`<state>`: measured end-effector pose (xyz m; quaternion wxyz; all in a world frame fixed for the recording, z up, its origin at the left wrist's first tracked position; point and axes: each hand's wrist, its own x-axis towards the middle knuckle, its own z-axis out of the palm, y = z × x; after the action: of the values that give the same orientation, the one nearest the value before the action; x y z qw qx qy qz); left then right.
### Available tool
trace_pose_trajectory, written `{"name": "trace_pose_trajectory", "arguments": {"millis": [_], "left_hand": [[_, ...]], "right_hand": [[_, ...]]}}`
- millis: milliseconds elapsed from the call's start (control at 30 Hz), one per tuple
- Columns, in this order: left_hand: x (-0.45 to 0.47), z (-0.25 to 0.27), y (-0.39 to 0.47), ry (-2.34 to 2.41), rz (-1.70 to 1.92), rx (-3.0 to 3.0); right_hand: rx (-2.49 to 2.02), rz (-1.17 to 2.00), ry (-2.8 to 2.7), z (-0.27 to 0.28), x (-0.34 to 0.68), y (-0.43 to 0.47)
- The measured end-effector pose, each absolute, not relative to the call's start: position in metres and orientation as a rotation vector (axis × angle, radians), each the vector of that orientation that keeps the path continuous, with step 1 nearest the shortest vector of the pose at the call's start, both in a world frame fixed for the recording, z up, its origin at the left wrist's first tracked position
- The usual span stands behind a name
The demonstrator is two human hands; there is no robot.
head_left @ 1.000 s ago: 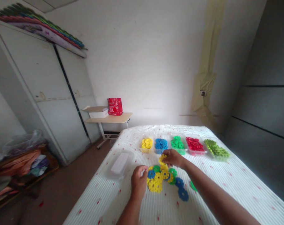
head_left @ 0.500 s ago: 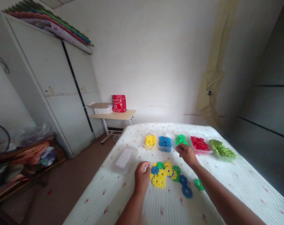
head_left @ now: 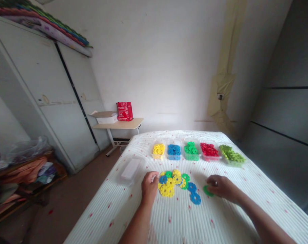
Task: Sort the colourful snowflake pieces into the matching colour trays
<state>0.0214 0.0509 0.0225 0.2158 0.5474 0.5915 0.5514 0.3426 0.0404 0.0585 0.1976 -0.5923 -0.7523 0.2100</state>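
Note:
Flat notched plastic discs in yellow, green and blue form a joined cluster [head_left: 170,183] on the cloth-covered table. Two blue discs [head_left: 195,198] trail off its lower right end. Beside the cluster's left edge is my left hand [head_left: 150,186], fingers curled inward with thumb and index close together; whatever they grip is hidden. My right hand [head_left: 221,186] is lowered to the right of the cluster, its fingertips closed at a green disc [head_left: 207,190], partly covering it.
Across the table stand clear tubs of yellow [head_left: 158,149], blue [head_left: 174,151], green [head_left: 191,150], red [head_left: 209,150] and lime-green pieces [head_left: 231,155]. A clear plastic lid [head_left: 130,170] lies at left. Behind, a side table [head_left: 128,124] holds a red bag [head_left: 124,111].
My right hand has come back from the green tub, down and to the right, to the loose green disc. My left hand stays beside the cluster. The view has shifted slightly.

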Motion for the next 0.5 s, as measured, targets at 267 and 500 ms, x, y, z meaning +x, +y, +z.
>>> {"name": "trace_pose_trajectory", "arguments": {"millis": [267, 500], "left_hand": [[0.022, 0.023, 0.051, 1.656, 1.514, 1.557], [0.024, 0.028, 0.047, 1.637, 1.507, 1.693]], "right_hand": [[-1.608, 0.791, -1.951, 0.056, 0.308, 0.033], [-1.481, 1.102, -1.832, 0.057, 0.294, 0.029]]}}
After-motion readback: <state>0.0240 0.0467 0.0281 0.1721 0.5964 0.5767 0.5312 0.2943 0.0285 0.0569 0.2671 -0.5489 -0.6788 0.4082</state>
